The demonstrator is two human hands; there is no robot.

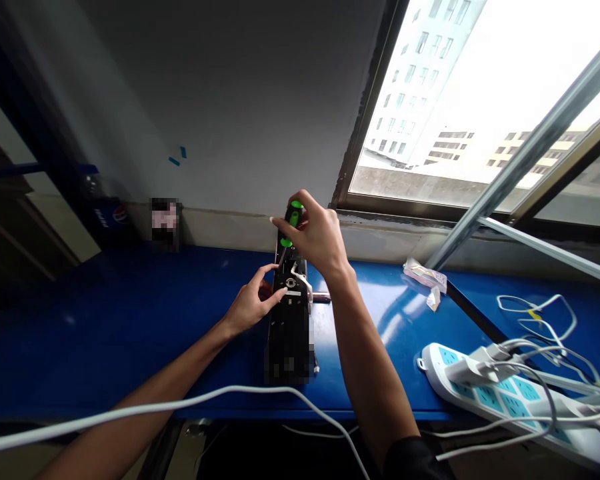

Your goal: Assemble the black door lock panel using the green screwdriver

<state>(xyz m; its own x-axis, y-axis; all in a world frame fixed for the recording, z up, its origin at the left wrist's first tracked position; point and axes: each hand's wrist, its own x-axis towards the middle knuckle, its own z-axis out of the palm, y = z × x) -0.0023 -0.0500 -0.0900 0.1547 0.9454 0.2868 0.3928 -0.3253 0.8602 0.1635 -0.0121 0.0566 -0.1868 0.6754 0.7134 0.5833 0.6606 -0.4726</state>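
Observation:
A long black device [289, 327] with white wires [303, 280] along its right side lies lengthwise on the blue table. My right hand [317, 233] grips a green and black screwdriver [293, 220] by the handle. The shaft points down at the far half of the device; I cannot make out whether its tip sits in a screw. My left hand [255, 297] is on the device's left edge, thumb on the top face and fingers at the side, holding it. Beside the device's right edge lies a dark, shiny cylindrical piece [322, 297].
A white power strip [505, 400] with plugs and tangled cables sits at the right. A white cable [180, 403] crosses the near edge. Behind it, a pink and white packet [425, 275] lies near a metal bar [480, 220]. A Pepsi bottle [113, 220] stands far left.

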